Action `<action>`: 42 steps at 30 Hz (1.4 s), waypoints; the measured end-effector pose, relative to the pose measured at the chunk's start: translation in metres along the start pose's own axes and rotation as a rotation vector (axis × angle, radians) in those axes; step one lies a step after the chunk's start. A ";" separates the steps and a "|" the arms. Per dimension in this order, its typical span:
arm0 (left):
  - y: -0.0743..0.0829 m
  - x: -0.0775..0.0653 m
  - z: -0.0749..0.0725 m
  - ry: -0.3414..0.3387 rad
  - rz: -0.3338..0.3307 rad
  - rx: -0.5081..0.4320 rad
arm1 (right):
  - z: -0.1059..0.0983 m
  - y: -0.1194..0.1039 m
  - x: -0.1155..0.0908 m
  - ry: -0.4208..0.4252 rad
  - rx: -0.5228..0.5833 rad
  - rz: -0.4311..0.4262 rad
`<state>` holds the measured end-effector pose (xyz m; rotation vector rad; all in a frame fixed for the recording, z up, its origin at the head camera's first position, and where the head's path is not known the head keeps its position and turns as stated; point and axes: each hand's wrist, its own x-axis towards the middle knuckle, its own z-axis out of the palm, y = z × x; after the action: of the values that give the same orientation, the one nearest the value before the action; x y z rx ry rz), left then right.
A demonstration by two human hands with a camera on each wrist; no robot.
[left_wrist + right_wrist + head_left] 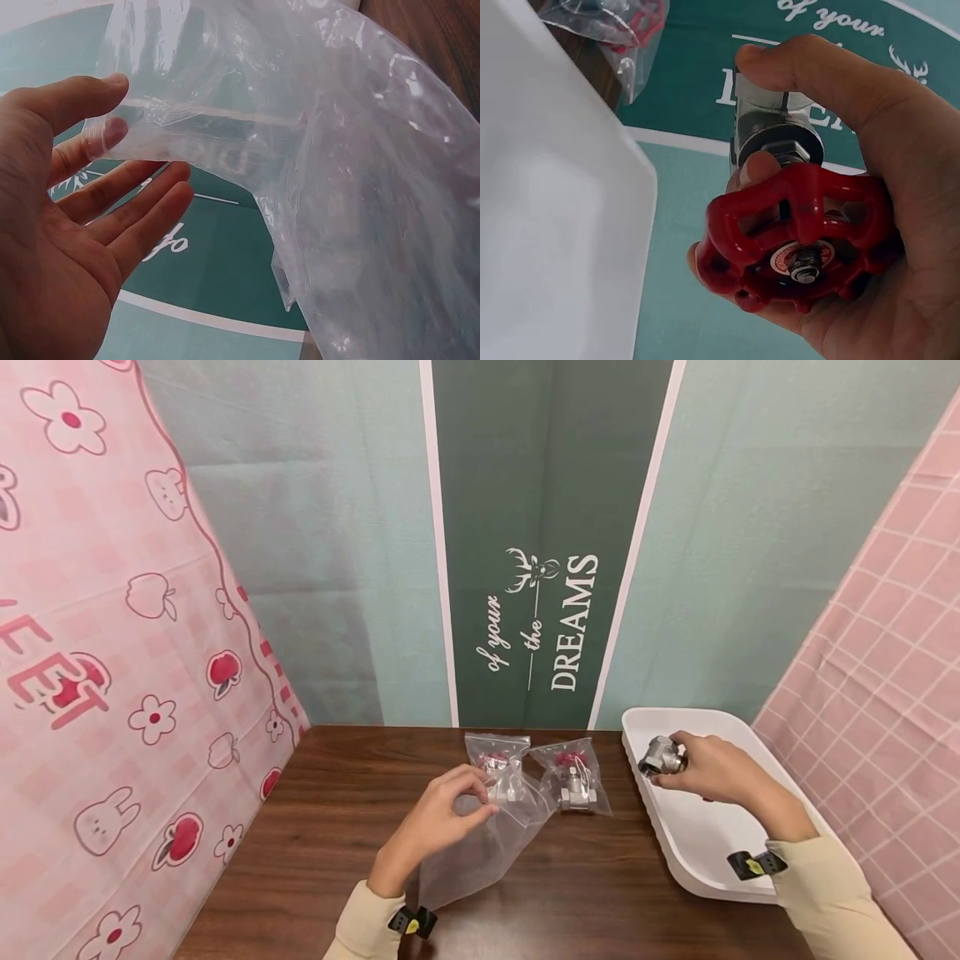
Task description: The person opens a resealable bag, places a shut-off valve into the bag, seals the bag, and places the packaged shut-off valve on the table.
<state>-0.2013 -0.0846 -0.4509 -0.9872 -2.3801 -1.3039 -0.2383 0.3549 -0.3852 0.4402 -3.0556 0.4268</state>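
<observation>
My left hand (442,810) pinches the edge of a clear plastic zip bag (468,864) between thumb and index finger, its other fingers extended below in the left wrist view. The bag (360,202) hangs limp and see-through down toward the table. Over the white tray, my right hand (723,770) grips a metal gate valve (662,755). In the right wrist view the valve's red handwheel (806,202) sits against the palm, with the thumb on the silver body. Two more red-handled valves lie in clear bags, one bagged valve (577,789) right of the other bagged valve (495,764).
A white plastic tray (720,864) stands at the right of the brown wooden table (300,843). Behind the table hangs a green printed cloth (517,485). Pink cloths border both sides, the left cloth (187,693) patterned with apples and flowers.
</observation>
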 end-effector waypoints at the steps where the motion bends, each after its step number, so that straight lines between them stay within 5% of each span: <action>1: 0.000 0.000 0.000 -0.001 -0.001 0.000 | 0.000 -0.002 0.000 0.008 -0.009 -0.005; 15: 0.000 0.002 0.002 -0.003 -0.003 0.012 | -0.004 -0.027 0.000 0.073 -0.083 -0.088; 42: 0.008 0.007 0.010 -0.044 0.000 0.011 | -0.001 -0.081 -0.004 0.039 -0.039 -0.170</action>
<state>-0.2008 -0.0705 -0.4477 -1.0226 -2.4174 -1.2801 -0.2123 0.2817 -0.3630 0.6741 -2.9523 0.3637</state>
